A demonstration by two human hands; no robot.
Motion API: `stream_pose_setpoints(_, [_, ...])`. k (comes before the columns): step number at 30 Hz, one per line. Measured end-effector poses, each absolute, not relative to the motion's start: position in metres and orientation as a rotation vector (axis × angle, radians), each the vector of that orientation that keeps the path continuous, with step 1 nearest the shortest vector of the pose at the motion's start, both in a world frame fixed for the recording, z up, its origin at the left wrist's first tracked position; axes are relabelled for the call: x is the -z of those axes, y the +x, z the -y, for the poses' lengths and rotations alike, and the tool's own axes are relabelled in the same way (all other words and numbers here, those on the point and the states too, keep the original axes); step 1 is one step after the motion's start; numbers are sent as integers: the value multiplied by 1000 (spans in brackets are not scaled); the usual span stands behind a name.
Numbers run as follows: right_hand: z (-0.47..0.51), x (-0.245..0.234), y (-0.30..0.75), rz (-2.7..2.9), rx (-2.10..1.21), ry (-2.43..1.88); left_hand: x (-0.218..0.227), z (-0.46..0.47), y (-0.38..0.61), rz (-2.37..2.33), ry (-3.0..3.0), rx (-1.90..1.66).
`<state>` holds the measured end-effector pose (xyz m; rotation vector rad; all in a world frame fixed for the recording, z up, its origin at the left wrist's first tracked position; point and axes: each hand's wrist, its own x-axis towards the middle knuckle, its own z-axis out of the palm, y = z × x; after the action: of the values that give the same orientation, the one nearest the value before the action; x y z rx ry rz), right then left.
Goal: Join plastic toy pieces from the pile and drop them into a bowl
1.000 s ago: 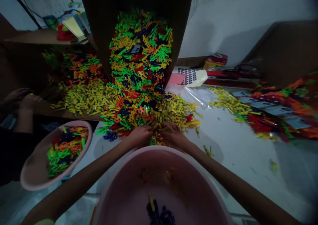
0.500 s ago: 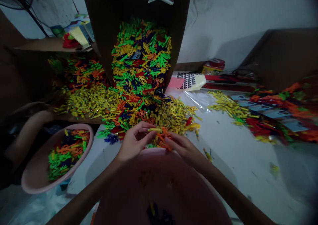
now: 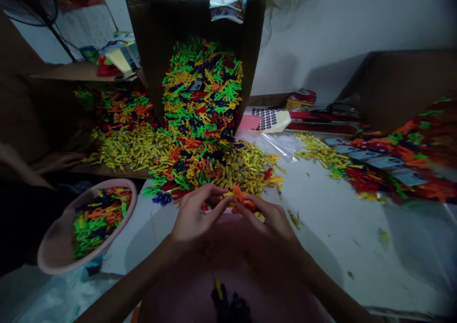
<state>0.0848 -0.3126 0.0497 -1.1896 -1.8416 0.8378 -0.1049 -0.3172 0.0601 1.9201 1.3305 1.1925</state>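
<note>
The left hand (image 3: 196, 213) is clenched in a pinch on a yellow plastic stick-shaped piece (image 3: 227, 195), and the right hand (image 3: 266, 217) pinches a small orange plastic toy piece (image 3: 241, 198). Both hands are just above the rim of a large pink plastic basin (image 3: 228, 261). In this dim light it is hard to tell whether the two pieces are joined. Dark blue plastic pieces (image 3: 228, 306) lie in the bottom of that basin. Just ahead, a heap of mixed yellow, green, orange and blue plastic pieces (image 3: 200, 166) spills from an open brown cardboard box (image 3: 143, 42) onto the white worktop (image 3: 332, 251). Further right, a spread of yellow, red and orange pieces (image 3: 371, 175) lies on and beside printed blue-grey cards (image 3: 378, 154). To the left, a co-worker's hand (image 3: 59, 161) is near a smaller pink basin (image 3: 50, 261) filled with colourful pieces.
</note>
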Motion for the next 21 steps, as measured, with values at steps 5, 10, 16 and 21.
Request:
stream_pose_setpoints(5, [315, -36, 97, 1985, -682, -927, -75, 318, -115, -1201, 2015, -1012])
stream_pose_setpoints(10, [322, -29, 101, 2018, -789, -761, -79, 316, -123, -1096, 1926, -830])
stream_pose_setpoints(16, [313, -46, 119, 2385, -1082, -729, -89, 313, -142, -900, 2128, -359])
stream_pose_setpoints(21, [223, 6, 178, 2104, -631, -1284, -58, 252, -141, -1238, 2404, -542])
